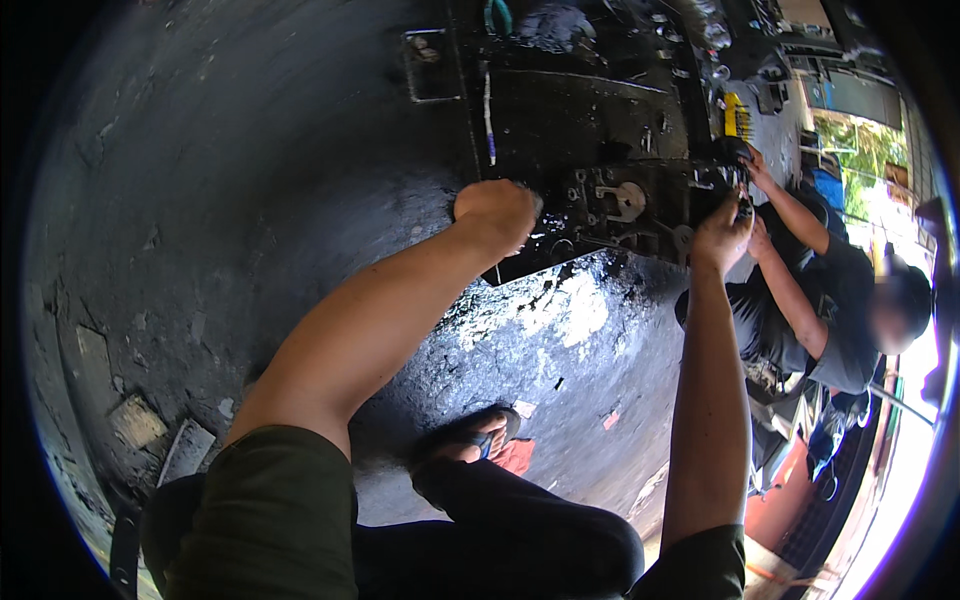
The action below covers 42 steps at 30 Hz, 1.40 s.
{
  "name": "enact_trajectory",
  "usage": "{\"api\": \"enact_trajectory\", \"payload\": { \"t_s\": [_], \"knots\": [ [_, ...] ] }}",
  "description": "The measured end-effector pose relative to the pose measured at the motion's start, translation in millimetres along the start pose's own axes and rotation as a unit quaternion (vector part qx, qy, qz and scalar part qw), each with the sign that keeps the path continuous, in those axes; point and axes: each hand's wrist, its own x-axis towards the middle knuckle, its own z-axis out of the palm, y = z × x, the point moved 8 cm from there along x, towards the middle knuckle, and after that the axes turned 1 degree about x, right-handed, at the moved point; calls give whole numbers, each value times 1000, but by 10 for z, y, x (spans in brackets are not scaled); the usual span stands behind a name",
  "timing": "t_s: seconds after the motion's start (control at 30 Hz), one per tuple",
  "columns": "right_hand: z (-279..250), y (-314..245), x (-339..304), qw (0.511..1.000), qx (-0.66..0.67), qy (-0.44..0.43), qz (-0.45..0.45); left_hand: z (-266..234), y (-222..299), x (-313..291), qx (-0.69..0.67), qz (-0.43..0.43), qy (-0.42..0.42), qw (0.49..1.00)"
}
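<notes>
A dark, oily engine casing (655,205) with a pale round metal part set in it lies on a black, wet metal tray (535,262). My left hand (500,213) is curled closed over the tray, just left of the casing. A bit of something greyish shows at its fingers, too little to name. My right hand (723,232) is at the casing's right end, its fingers closed round a small dark metal piece that I cannot make out. Right beside it are the hands (762,172) of a co-worker, at the same end of the casing.
A person in dark clothes (845,310) crouches at the right. Beyond the tray lie a white stick-like tool (489,115), a yellow rack (737,117) and scattered metal parts. The dark floor (560,350) is wet and shiny. Wooden scraps (138,422) lie at the lower left.
</notes>
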Motion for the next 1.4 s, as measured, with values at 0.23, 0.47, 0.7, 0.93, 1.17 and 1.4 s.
{"api": "enact_trajectory", "payload": {
  "t_s": [0.23, 0.47, 0.7, 0.93, 1.17, 1.4],
  "knots": [
    [26, 221, 80, 999, -18, -24, 12, 104, 130, -81, -504, -55, 112, 855],
    [14, 312, 101, 993, -79, -4, -88, 551, 338, -374, -541, -120, 78, 829],
    [-5, 394, 103, 994, -66, -32, -86, 275, 464, -321, -507, -37, 50, 860],
    [-23, 282, 63, 981, -155, -45, -109, 13, 400, -249, -603, -43, 209, 769],
    [1, 299, 46, 989, -128, -33, -66, 129, 418, -235, -508, -50, 39, 859],
    [-13, 236, 17, 998, 31, -54, -16, -220, 302, 200, -386, -16, -30, 922]
  ]
}}
